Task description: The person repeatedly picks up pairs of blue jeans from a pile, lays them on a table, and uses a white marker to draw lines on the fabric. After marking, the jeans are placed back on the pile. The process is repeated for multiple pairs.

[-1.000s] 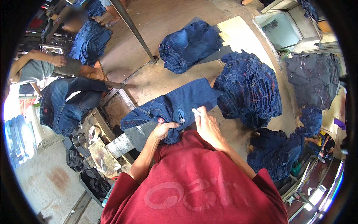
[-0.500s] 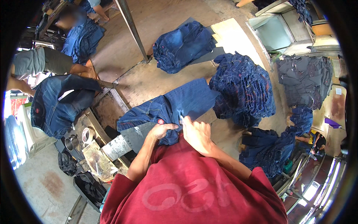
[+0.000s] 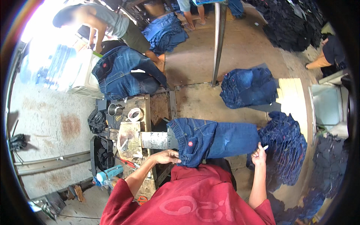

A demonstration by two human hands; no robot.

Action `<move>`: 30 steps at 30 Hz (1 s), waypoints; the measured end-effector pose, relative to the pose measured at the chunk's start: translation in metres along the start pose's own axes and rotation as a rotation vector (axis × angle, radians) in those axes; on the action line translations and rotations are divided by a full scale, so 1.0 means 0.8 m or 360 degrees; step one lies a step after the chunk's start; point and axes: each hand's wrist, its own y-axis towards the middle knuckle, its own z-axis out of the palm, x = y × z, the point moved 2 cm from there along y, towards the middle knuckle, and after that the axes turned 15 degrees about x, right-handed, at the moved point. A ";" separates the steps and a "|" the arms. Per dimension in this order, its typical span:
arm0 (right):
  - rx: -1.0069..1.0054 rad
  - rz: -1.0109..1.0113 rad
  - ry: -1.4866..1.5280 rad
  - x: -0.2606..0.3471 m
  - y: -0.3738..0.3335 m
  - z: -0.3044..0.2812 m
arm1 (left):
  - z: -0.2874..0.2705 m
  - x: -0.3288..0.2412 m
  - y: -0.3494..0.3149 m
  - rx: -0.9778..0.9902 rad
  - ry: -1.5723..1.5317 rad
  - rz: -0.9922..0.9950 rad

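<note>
A pair of blue denim jeans (image 3: 234, 137) lies stretched sideways in front of me, pulled over a narrow board (image 3: 154, 140). Its waistband is at the left and one leg reaches right. A small red patch sits by the pocket, and a pale worn streak shows on the leg. My left hand (image 3: 167, 156) pinches the near edge below the waistband. At the leg's right end is my right hand (image 3: 258, 154), closed around a small white stick (image 3: 265, 147) whose kind I cannot make out. Its fingertips meet the leg's near corner.
A worn workbench at left bears a tape roll (image 3: 134, 114), a metal mug (image 3: 114, 109) and red-handled scissors (image 3: 128, 163). Denim piles (image 3: 249, 88) lie ahead and right (image 3: 287, 148). A metal post (image 3: 218, 45) stands ahead. Another person (image 3: 112, 24) bends over at far left, beside more jeans (image 3: 123, 73).
My view has swung left. The bunched jeans now lie straighter along the board. My right hand has moved from beside my left hand out to the leg's end.
</note>
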 end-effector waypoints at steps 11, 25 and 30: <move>-0.0137 -0.1473 -0.0439 0.356 0.025 -0.027 | 0.085 -0.135 0.219 0.0215 0.0136 0.0315; -0.0136 -0.1445 -0.2673 -0.048 -0.167 0.169 | 0.054 -0.223 0.390 -0.0317 -0.1685 0.1272; 0.0575 -0.1416 -0.2358 -0.108 -0.201 0.219 | 0.016 -0.171 0.220 -0.0636 -0.1399 0.1067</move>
